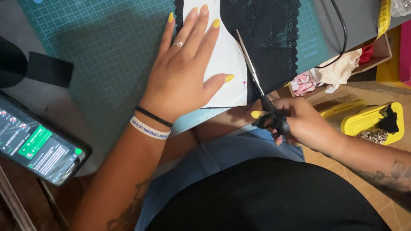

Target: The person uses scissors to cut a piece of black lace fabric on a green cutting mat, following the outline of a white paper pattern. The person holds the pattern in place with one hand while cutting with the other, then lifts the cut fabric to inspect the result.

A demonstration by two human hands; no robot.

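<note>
Our left hand (182, 75) lies flat, fingers spread, pinning the white paper pattern (222, 46) onto the black lace (267, 16) — under the fingertips. Just right of the thumb, the scissors (258, 81), gripped by our right hand (296, 122), cut along the pattern's edge; next we likely advance the blades steadily.

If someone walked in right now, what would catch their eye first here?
Probably the left hand with yellow nails, pressing a white paper pattern piece flat on black lace fabric at the middle of the green cutting mat. Just right of it, the right hand works black-handled scissors along the paper's edge. A lit smartphone lies far left.
</note>
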